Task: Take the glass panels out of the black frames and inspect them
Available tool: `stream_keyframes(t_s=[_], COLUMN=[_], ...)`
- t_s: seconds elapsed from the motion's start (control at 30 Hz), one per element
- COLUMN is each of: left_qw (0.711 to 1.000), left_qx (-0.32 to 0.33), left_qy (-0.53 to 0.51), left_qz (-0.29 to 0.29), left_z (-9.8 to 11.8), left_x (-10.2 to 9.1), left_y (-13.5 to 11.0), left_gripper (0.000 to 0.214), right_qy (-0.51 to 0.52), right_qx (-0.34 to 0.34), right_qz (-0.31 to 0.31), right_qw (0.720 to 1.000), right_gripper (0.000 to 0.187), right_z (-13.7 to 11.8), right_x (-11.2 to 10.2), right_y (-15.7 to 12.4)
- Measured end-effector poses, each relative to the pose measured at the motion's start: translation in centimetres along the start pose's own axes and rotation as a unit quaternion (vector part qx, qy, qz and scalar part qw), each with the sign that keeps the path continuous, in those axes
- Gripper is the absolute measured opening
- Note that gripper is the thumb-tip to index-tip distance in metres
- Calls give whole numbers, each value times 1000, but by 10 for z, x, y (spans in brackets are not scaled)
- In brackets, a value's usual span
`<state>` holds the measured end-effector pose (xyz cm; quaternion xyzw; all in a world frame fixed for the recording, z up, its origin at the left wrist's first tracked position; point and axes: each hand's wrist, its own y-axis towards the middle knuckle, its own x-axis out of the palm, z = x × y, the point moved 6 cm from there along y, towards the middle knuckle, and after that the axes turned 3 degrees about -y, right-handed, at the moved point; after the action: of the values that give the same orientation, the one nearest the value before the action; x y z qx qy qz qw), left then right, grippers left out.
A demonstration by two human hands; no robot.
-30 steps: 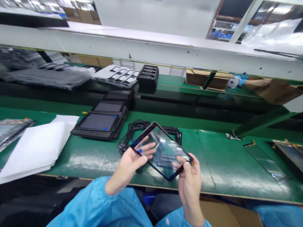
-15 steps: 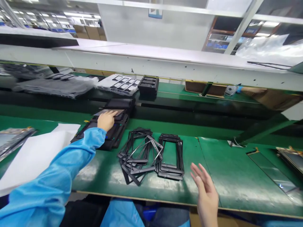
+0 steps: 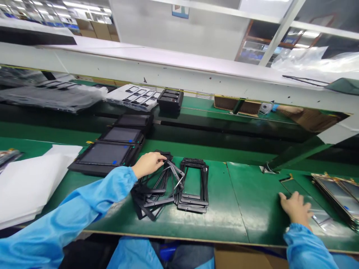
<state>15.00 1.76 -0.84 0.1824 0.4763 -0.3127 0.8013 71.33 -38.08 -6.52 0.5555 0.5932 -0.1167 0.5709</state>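
Observation:
My left hand (image 3: 150,163) reaches over a loose, criss-crossed pile of black rectangular frames (image 3: 159,202), its fingers pinched together at the upper corner of one frame. Beside that pile stands a neater stack of the same frames (image 3: 193,207). To the right, my right hand (image 3: 296,209) is spread over the near edge of a thin, clear glass panel (image 3: 318,213) lying on the green table; whether the fingertips touch it is hard to tell. Black housings with dark screens (image 3: 103,154) lie in a row left of the frames, with small blue tabs on them.
White sheets (image 3: 30,183) lie at the left. Several screen panels (image 3: 336,198) are stacked at the far right. Beyond a dark channel sit black trays (image 3: 169,100), bagged parts (image 3: 134,98) and cardboard dividers (image 3: 249,108). Another person's arm (image 3: 290,109) shows behind.
My left hand has left the screen housings and come right and nearer to the frame pile. My right hand has moved right, from beside the frame stack to the glass panel.

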Motion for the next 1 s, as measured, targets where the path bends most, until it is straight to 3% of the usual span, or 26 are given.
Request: stream_keyframes(t_s=[0.1, 0.2, 0.33, 0.4, 0.57, 0.7, 0.8, 0.87, 0.97, 1.0], left_qw=[998, 989, 964, 955, 929, 878, 843, 836, 831, 828], left_qx=[-30, -61, -84, -87, -109, -157, -184, -179, -154, -142], left_qy=[-50, -128, -235, -270, -354, -451, -501, -514, -533, -541], left_qz=[-17, -52, -87, -86, -9, 41, 63, 65, 49, 41], left_z=[3, -6, -12, -9, 0, -5, -14, -11, 13, 25], left_x=[13, 13, -6, -20, -51, -55, -48, -41, -24, -18], left_y=[7, 12, 2, -9, -34, -40, -42, -47, -67, -75], left_gripper=[43, 47, 56, 58, 60, 54, 49, 50, 54, 54], right_qy=[-12, -10, 7, 11, -2, 47, 99, 129, 201, 251], right_qx=[-19, -73, -173, -210, -245, -275, -259, -217, -92, -40], right_qz=[-42, -67, -113, -132, -163, -199, -188, -167, -98, -85], right_qw=[999, 995, 978, 969, 956, 939, 942, 953, 970, 963], right_gripper=[61, 59, 54, 52, 61, 69, 44, 35, 20, 28], right_z=[7, 3, -21, -36, -61, -65, -64, -68, -92, -106], right_x=[11, 12, -1, -11, -26, -35, -54, -75, -116, -128], right_y=[-23, -78, -170, -202, -229, -251, -264, -265, -257, -255])
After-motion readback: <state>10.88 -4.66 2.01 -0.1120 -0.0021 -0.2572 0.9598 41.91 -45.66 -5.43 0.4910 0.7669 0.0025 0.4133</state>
